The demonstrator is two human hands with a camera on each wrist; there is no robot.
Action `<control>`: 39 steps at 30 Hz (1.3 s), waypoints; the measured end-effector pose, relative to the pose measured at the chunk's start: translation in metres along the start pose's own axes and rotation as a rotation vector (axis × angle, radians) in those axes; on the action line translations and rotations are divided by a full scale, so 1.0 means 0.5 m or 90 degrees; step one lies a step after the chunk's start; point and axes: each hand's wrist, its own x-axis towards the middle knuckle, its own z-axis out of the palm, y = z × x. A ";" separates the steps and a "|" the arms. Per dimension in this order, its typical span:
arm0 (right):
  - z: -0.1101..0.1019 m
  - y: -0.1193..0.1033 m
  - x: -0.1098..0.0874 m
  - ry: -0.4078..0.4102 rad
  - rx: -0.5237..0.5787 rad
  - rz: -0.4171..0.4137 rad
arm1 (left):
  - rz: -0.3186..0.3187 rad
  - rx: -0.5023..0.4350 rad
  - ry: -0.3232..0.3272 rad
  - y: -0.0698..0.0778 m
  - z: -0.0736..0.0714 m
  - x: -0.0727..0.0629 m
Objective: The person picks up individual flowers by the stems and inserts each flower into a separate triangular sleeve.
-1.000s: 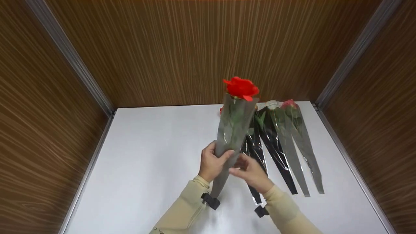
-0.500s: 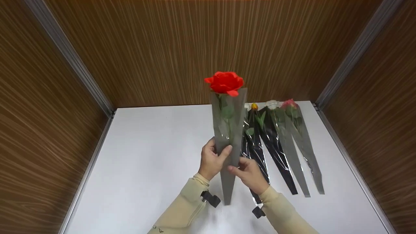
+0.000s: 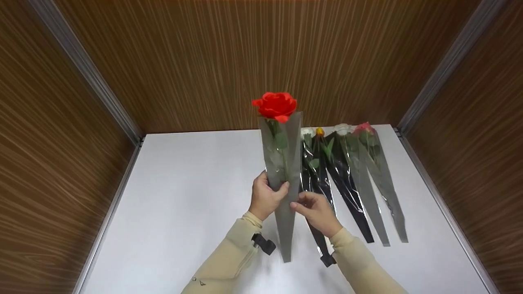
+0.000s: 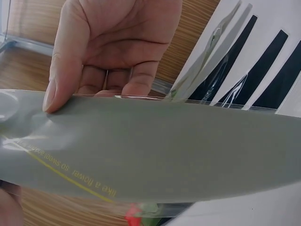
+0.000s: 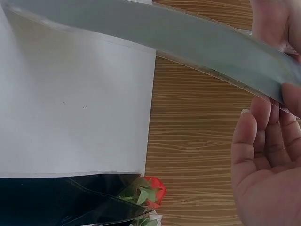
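A wrapped red rose point(image 3: 278, 106) stands nearly upright in a grey translucent sleeve point(image 3: 285, 220), bloom away from me and narrow tip towards me. My left hand point(image 3: 265, 198) grips the sleeve around its middle, thumb across the front and fingers behind. Just lower on the right, my right hand point(image 3: 318, 212) pinches the sleeve's edge, its thumb point(image 4: 66, 80) on the film in the left wrist view. Yellow printed lettering point(image 4: 75, 174) runs along the sleeve there. Behind the held rose, a second red bloom point(image 5: 157, 190) shows in the right wrist view; the head view hides it.
Several wrapped flowers lie on the right of the white table point(image 3: 184, 196): a yellow bloom point(image 3: 320, 132), a white rose point(image 3: 342, 129) and a pink rose point(image 3: 365, 128), among others, in black or grey sleeves. Wood-grain panels point(image 3: 253, 61) enclose the back and sides.
The held rose has swung left from a rightward tilt to nearly upright, uncovering the yellow bloom. My right hand, loose beside the sleeve at first, now pinches its edge.
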 end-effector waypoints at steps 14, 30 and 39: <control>0.009 0.009 0.022 0.011 -0.055 0.058 | -0.116 -0.061 0.054 -0.102 0.010 0.030; 0.032 0.110 0.059 -0.003 -0.053 0.195 | -0.377 0.071 0.052 -0.210 -0.050 0.002; 0.059 0.198 0.117 0.017 -0.192 0.295 | -0.414 0.131 0.034 -0.259 -0.124 -0.037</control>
